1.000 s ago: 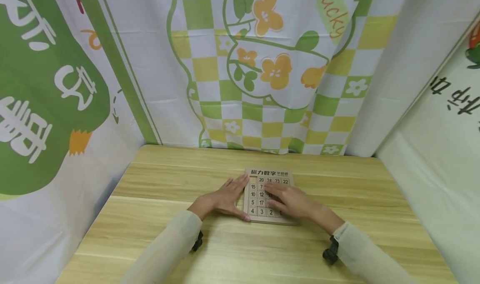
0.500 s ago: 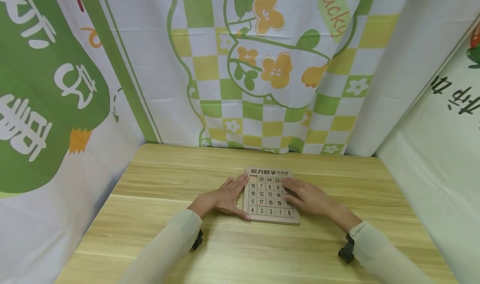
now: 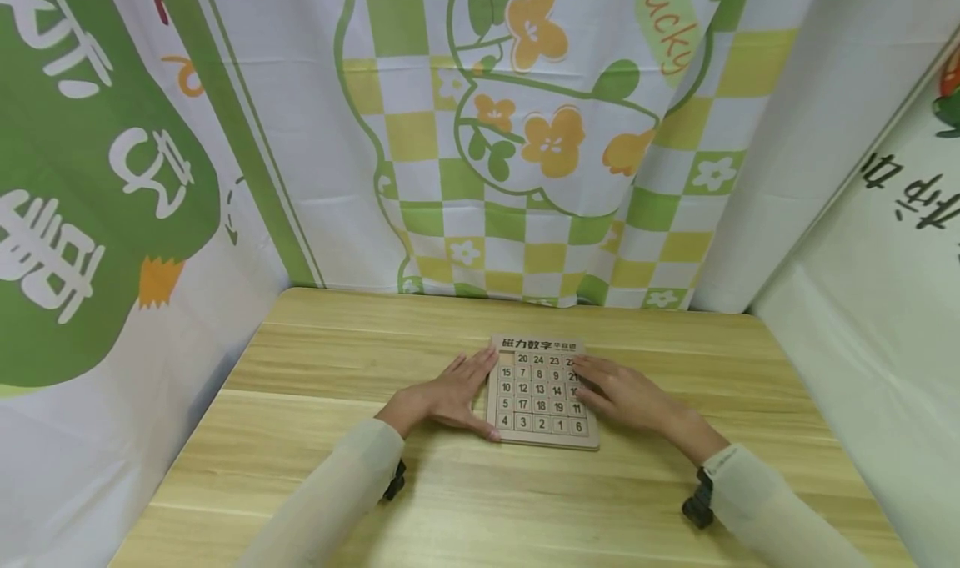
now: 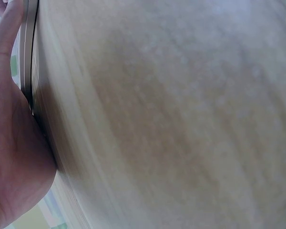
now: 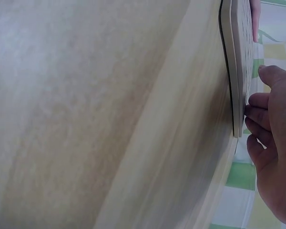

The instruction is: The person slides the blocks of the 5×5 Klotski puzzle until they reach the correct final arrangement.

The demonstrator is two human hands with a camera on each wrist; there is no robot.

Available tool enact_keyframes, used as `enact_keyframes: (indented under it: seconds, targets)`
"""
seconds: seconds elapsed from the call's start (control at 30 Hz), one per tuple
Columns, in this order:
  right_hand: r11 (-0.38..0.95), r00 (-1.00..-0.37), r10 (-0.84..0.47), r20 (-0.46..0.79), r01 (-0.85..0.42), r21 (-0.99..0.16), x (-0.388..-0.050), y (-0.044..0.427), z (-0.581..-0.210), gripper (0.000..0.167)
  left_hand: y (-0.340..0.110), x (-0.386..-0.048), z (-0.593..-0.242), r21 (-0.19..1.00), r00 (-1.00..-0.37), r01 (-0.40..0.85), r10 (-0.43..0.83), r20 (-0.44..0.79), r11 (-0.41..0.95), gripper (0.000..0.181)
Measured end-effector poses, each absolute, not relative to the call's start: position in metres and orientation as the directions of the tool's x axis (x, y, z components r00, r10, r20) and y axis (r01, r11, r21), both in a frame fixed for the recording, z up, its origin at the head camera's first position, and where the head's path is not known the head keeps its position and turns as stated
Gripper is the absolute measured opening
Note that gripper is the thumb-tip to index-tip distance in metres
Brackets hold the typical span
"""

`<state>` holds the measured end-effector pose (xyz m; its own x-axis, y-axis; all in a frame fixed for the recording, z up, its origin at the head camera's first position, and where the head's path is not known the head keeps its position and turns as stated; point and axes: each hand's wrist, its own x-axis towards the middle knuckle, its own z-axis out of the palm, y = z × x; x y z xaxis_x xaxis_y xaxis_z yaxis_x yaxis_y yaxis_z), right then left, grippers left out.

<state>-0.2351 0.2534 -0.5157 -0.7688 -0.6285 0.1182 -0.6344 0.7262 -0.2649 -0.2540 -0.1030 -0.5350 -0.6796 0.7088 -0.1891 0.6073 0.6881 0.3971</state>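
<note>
A wooden number sliding puzzle [image 3: 541, 398] lies flat on the table in the head view. Its numbered tiles fill the frame except for a gap [image 3: 507, 358] at the top left corner. My left hand [image 3: 450, 397] rests along the left edge, thumb at the near corner and fingers spread toward the far one. Over the right edge lies my right hand [image 3: 626, 393], its fingertips above the right-hand column and partly hiding tiles there. In the right wrist view the puzzle's side [image 5: 236, 71] shows beside loosely bent fingers, with the thumb apart from them.
The wooden table [image 3: 337, 343] extends around the puzzle on all sides. A patterned curtain [image 3: 540, 243] hangs behind its far edge, and white printed cloths [image 3: 862, 301] stand at both sides. Each wrist wears a black camera mount [image 3: 699, 501].
My right hand has moved from the middle of the puzzle to its right edge, uncovering the middle tiles. The left hand stays put. The gap remains at the top left.
</note>
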Motion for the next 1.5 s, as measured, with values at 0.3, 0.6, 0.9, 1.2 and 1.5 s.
enact_keyframes:
  seconds: [0.3, 0.6, 0.9, 1.2, 1.5]
  targets:
    - [0.717, -0.766, -0.632, 0.117, -0.636, -0.286, -0.235, 0.244, -0.517, 0.056, -0.104, -0.254, -0.534, 0.395, -0.680, 0.607, 0.708, -0.192, 0.690, 0.137]
    - [0.704, -0.758, -0.641, 0.123, -0.644, -0.298, -0.234, 0.229, -0.518, 0.056, -0.102, -0.255, -0.536, 0.388, -0.677, 0.612, 0.710, -0.194, 0.689, 0.137]
    - [0.699, -0.763, -0.632, 0.135, -0.637, -0.325, -0.236, 0.228, -0.523, 0.056, -0.103, -0.255, -0.536, 0.387, -0.681, 0.608, 0.706, -0.195, 0.693, 0.137]
    - [0.680, -0.745, -0.651, 0.146, -0.658, -0.324, -0.230, 0.234, -0.522, 0.058, -0.103, -0.255, -0.536, 0.408, -0.670, 0.612, 0.718, -0.187, 0.677, 0.139]
    - [0.682, -0.740, -0.648, 0.180, -0.669, -0.294, -0.213, 0.244, -0.515, 0.055, -0.102, -0.254, -0.535, 0.387, -0.681, 0.613, 0.709, -0.184, 0.689, 0.137]
